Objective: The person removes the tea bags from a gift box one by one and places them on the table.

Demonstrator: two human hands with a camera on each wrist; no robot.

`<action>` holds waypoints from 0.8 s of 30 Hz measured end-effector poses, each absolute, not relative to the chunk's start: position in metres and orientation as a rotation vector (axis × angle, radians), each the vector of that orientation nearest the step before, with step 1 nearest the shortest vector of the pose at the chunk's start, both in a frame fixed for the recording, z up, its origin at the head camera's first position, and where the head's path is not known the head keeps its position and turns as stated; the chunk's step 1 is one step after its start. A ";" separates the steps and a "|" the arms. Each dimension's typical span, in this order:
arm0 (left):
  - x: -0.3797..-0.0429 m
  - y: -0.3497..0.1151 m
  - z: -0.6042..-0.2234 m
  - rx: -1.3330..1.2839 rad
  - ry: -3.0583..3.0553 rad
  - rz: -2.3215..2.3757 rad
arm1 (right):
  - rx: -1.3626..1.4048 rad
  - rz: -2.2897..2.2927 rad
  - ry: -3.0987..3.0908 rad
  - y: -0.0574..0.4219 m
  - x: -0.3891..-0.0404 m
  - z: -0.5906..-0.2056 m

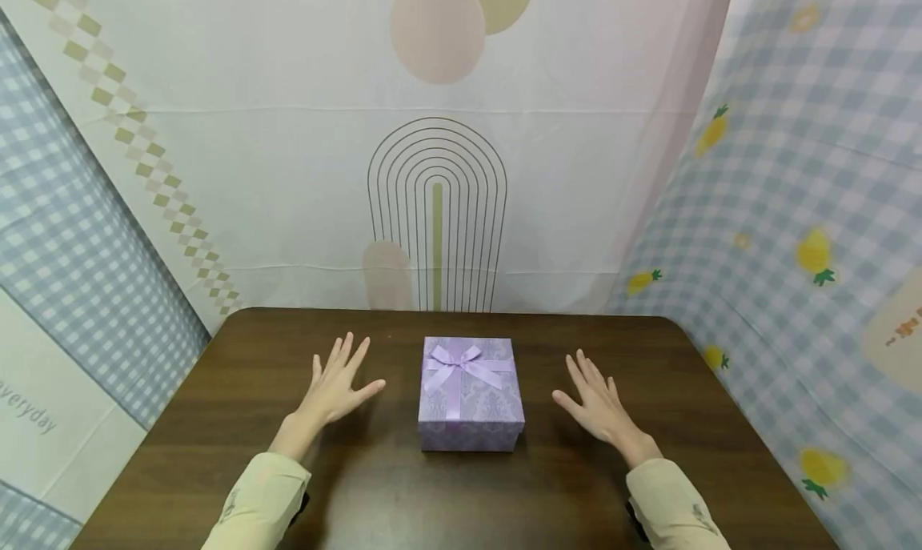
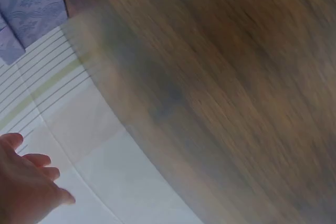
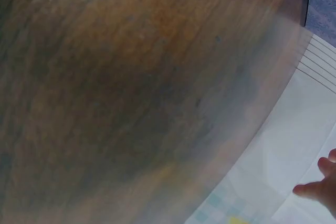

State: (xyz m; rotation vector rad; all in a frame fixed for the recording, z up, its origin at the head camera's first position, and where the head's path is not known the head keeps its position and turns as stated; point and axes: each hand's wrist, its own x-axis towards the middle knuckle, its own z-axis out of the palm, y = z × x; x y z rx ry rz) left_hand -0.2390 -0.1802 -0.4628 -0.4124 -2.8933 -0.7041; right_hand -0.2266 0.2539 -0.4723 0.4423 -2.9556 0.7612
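Observation:
A lilac patterned gift box (image 1: 471, 398) with a ribbon bow (image 1: 463, 363) on its lid stands in the middle of the dark wooden table (image 1: 461, 494). To the left of the box, my left hand (image 1: 334, 388) is held over the table with its fingers spread, holding nothing. On the other side my right hand (image 1: 595, 399) is spread in the same way, also apart from the box. Part of the box (image 2: 34, 6) shows at the top left of the left wrist view, and a sliver of the box (image 3: 323, 3) at the top right of the right wrist view.
Behind the table hangs a pale cloth (image 1: 288, 190) with arch and circle prints. A blue checked cloth with fruit prints (image 1: 778, 214) covers the right side, and another checked cloth (image 1: 79, 214) hangs at the left.

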 end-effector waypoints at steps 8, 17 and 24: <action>-0.234 -0.173 -0.461 -0.474 -2.720 -1.126 | 0.474 1.141 -2.856 0.253 -0.224 -0.478; -0.224 -0.152 -0.464 -0.739 -2.548 -1.313 | 0.584 1.238 -2.776 0.238 -0.220 -0.480; -0.222 -0.131 -0.468 -0.769 -2.712 -1.343 | 0.682 1.264 -2.835 0.218 -0.221 -0.481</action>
